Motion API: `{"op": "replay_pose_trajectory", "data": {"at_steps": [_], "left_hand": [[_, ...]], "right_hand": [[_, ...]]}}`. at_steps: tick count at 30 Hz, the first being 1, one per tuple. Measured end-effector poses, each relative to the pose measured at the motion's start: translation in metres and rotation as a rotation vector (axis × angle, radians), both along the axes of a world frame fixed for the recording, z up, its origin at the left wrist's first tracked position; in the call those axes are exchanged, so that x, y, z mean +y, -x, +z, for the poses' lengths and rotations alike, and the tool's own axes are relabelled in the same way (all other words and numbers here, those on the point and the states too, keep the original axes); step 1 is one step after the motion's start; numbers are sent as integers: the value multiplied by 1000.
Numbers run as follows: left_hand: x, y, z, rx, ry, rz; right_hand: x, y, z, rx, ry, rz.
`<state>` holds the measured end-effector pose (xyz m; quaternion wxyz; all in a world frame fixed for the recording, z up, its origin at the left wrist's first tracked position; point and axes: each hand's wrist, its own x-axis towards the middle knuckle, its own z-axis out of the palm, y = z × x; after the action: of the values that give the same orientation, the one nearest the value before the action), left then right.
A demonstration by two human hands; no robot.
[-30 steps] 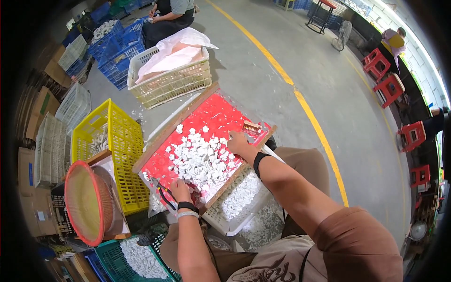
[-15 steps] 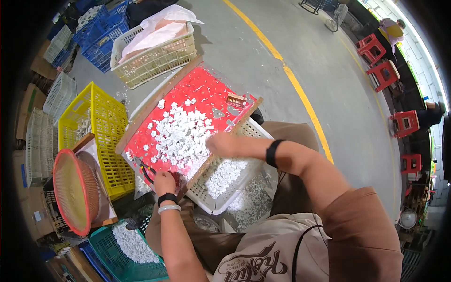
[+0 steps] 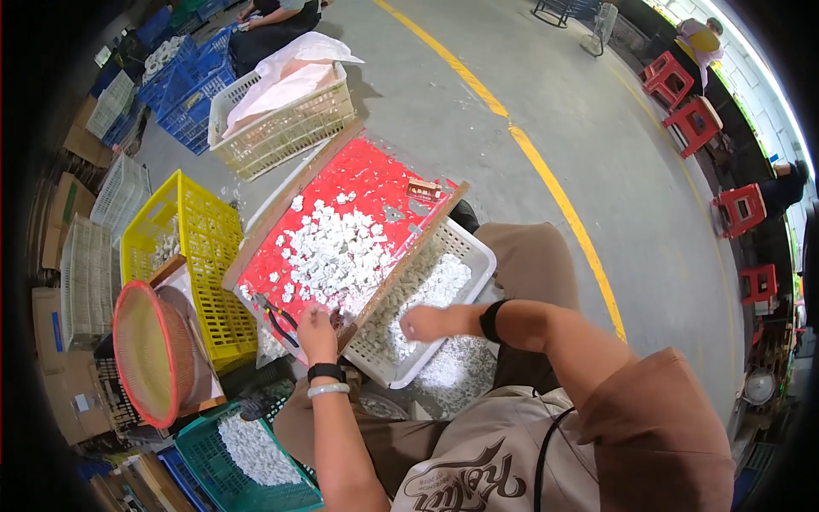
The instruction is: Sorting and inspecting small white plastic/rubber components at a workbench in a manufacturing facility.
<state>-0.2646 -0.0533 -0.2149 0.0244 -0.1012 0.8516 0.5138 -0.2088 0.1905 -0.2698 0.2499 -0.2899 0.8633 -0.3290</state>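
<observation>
A red board with wooden edge strips lies tilted before me, bearing a heap of small white pieces. At its near left corner my left hand is closed with fingertips together; whatever is in them is too small to make out. Black-handled pliers with yellow marks lie just left of that hand. My right hand is curled closed over the white basket, which holds more white pieces below the board's near edge. Its content, if any, is hidden.
Left of the board stand a yellow crate and an orange round basket. A green basket of white pieces sits lower left. Beyond the board is a cream crate with pink sheeting. Other people sit farther off, near red stools.
My right hand has moved from the board's near edge down toward me, over the white basket. My left hand has shifted slightly and stays at the board's corner. The view has turned a little.
</observation>
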Motion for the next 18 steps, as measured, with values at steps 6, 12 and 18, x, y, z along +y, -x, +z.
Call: {"op": "replay_pose_trajectory", "data": {"at_steps": [6, 12, 18], "left_hand": [[21, -42, 13, -188, -289, -32], [39, -69, -18, -565, -412, 72], [46, -49, -25, -603, -1216, 577]], "right_hand": [[-25, 111, 81, 67, 220, -648], [1, 79, 67, -134, 179, -500], [33, 78, 13, -639, 419, -935]]}}
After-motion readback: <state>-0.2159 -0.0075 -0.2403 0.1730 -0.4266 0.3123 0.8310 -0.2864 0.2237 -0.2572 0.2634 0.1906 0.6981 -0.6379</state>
